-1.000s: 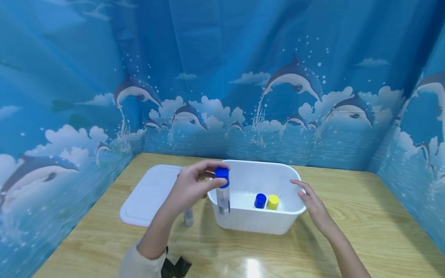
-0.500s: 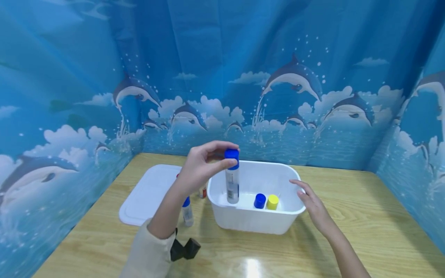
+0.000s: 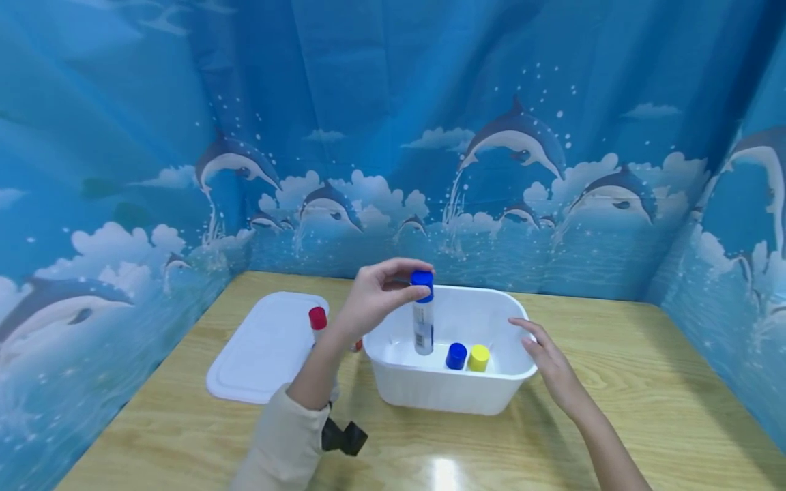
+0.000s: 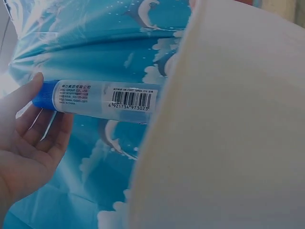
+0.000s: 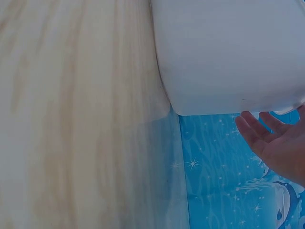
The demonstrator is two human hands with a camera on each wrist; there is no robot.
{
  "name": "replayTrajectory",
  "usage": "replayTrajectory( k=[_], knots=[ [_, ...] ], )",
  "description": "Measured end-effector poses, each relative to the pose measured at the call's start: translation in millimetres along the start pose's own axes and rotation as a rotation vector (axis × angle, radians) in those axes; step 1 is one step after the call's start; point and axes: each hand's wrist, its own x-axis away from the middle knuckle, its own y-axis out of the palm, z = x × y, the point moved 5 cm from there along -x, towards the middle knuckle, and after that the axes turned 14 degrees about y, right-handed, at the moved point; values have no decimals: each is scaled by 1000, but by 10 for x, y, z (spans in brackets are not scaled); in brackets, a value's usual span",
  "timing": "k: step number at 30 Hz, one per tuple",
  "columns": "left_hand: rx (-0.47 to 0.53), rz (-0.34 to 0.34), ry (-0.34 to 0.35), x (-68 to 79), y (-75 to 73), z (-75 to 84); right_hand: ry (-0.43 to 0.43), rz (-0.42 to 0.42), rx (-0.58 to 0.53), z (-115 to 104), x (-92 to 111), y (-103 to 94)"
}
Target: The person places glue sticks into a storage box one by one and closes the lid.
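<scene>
My left hand [image 3: 376,301] pinches a clear glue stick [image 3: 424,329] by its blue cap, thumb on the near side. The glue stick hangs upright over the left part of a white plastic bin [image 3: 439,392]; its barcode label shows in the left wrist view. Inside the bin are a blue cap [image 3: 456,356] and a yellow cap [image 3: 479,358]; the front wall hides whatever is below them. My right hand [image 3: 555,372] rests at the bin's right end, fingers extended at the rim. In the right wrist view its fingertips touch or nearly touch the bin's outer wall.
Left of the bin, a white lid [image 3: 260,354] lies flat on the wooden table [image 3: 159,436]. A red-capped tube [image 3: 317,319] stands by the lid, partly behind my left forearm. Another item with red on it shows beside the bin. A dolphin-print curtain [image 3: 381,136] encloses the table.
My left hand has carried the glue stick rightward, rising and then lowering slightly, from the bin's front left corner to over its interior. The right hand has stayed at the rim.
</scene>
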Motion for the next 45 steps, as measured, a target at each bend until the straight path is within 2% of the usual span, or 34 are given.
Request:
replayTrajectory(
  k=[10,15,22,28,45],
  knots=[
    [-13,-36,-104,114,105,-282,5,-6,2,-17,1,11],
    [-48,-100,-146,135,172,-398,7,-6,-1,-12,-1,12],
    [-40,-225,-149,144,248,-489,-13,2,-1,-6,-14,17],
    [-67,-314,-179,183,283,-572,-7,3,0,-9,-11,23],
    [-130,-472,-218,233,383,-687,11,-4,10,-20,6,13]
  ],
)
